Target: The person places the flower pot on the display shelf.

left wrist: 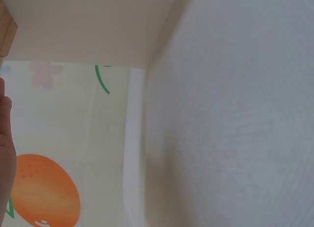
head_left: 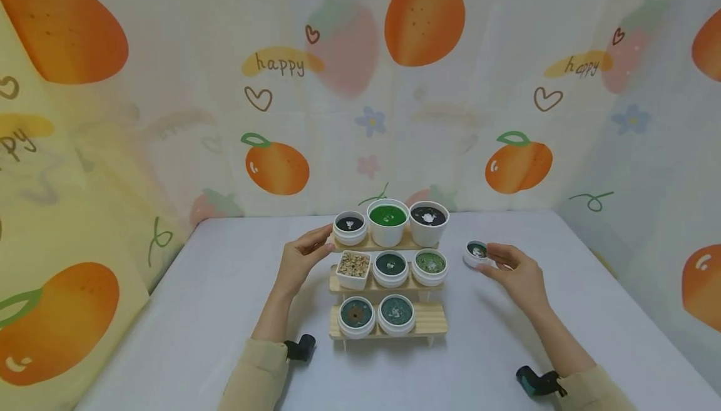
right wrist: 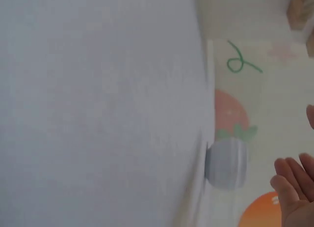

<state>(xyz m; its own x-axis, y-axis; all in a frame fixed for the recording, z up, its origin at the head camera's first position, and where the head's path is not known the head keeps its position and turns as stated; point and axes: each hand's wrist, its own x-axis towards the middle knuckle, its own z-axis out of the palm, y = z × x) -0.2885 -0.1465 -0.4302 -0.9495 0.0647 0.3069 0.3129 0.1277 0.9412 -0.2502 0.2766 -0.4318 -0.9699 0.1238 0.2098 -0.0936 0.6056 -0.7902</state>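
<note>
My left hand [head_left: 304, 256] is beside the left end of the top tier of a wooden stand [head_left: 430, 318]. Its fingertips are close to a small white cup [head_left: 350, 231] with dark contents; whether they touch it I cannot tell. In the left wrist view, only part of the left hand [left wrist: 5, 148] shows, below a wooden end [left wrist: 7, 33]. Right of the stand, my right hand [head_left: 521, 276] is next to another small white cup [head_left: 472, 258] with dark green contents. The right wrist view shows this cup [right wrist: 226, 164] standing on the table, apart from the loosely bent fingers [right wrist: 289, 180].
Two taller white cups [head_left: 387, 231] share the top tier. On the middle tier are a square pot [head_left: 354, 267] of tan bits and two round cups [head_left: 429, 268]. The lowest tier bears two more [head_left: 397, 316] on its left. A fruit-print cloth [head_left: 186, 54] hangs behind the white table [head_left: 225, 311].
</note>
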